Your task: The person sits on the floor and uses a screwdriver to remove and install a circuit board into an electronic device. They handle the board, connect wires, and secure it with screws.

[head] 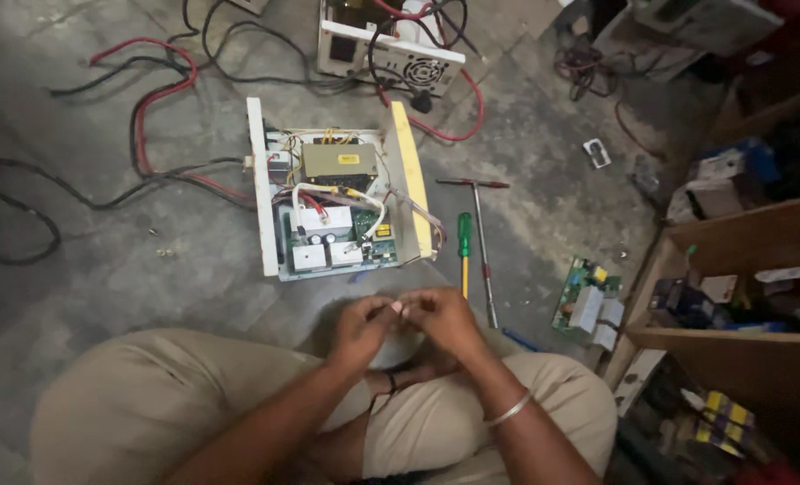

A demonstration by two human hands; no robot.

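At far left, red and black cables (148,117) loop over the grey concrete floor (103,260). Next comes the opened white power unit (337,202), its cover off and its circuit boards, transformer and wiring bare. It lies just ahead of the seated person's knees.

The left hand (359,330) and right hand (443,319) meet over the lap, fingertips pinched together on a small pale part (397,308) that is too small to identify. The left hand looks half-clenched around it, while the right grips it with thumb and forefinger. Judging by its size, the part is light and easily dropped, best held by its edges between fingertips.

Just right of the hands lie a green-handled screwdriver (464,241) and a T-handle wrench (481,242). Farther right come a loose green circuit board (587,301) and cluttered wooden shelves (732,233).
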